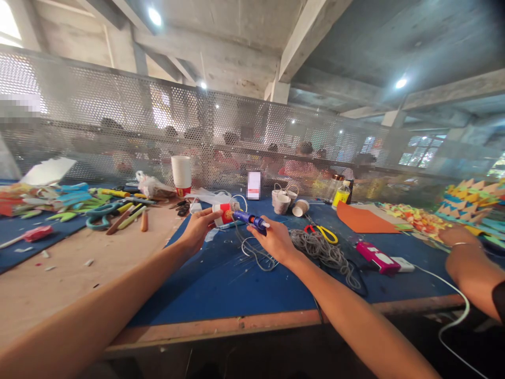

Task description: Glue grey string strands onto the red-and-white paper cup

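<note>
My left hand (200, 230) is closed round a paper cup (225, 213) with a red band, tipped on its side above the blue table mat. In my right hand (275, 239) is a blue glue gun (249, 218), its front end at the cup's side; whether they touch I cannot tell. Just right of my right hand lies a heap of grey cord (321, 250), with a loose strand running below the glue gun. Scissors with red and yellow handles (325, 234) rest behind the cord.
Paper cups (281, 202) and a phone (254, 185) stand at the back, near a cup stack (181, 173). Tools (132, 216) lie left. Orange paper (365, 217) and a magenta box (377, 258) lie right, near another person's arm (469, 263). A perforated screen (236, 121) rises behind.
</note>
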`<state>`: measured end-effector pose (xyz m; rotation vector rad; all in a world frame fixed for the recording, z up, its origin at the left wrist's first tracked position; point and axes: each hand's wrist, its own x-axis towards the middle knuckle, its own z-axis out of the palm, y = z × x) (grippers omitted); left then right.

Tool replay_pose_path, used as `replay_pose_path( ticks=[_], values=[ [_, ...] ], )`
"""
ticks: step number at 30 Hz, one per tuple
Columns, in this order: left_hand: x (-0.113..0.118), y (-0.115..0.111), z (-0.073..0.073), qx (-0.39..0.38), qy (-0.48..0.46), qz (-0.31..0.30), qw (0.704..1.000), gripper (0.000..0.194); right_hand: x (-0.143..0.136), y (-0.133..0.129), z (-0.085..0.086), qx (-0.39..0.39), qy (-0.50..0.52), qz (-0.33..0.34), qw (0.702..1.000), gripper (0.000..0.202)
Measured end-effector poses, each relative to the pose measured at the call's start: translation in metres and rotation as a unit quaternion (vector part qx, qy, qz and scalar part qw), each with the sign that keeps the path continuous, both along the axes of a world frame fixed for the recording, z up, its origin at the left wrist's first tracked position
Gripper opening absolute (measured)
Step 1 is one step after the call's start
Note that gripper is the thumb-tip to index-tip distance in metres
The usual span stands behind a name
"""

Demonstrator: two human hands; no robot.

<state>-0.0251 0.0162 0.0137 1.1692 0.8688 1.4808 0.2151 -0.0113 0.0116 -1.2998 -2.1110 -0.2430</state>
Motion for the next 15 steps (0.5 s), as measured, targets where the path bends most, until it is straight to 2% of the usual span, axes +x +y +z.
replay_pose_path(
  ticks=[7, 15],
  values=[
    [-0.0008, 0.0029, -0.0039, 0.004, 0.012, -0.003, 1.000, 0.032, -0.0002, 0.0006, 0.0006, -0.001, -0.006, -0.009, 1.000, 0.032],
    [0.0017, -0.0009, 0.0001, 0.003, 0.022, 0.005, 1.000, 0.034, 0.0015, 0.0026, -0.0019, 0.006, -0.003, -0.003, 1.000, 0.033]
  ],
)
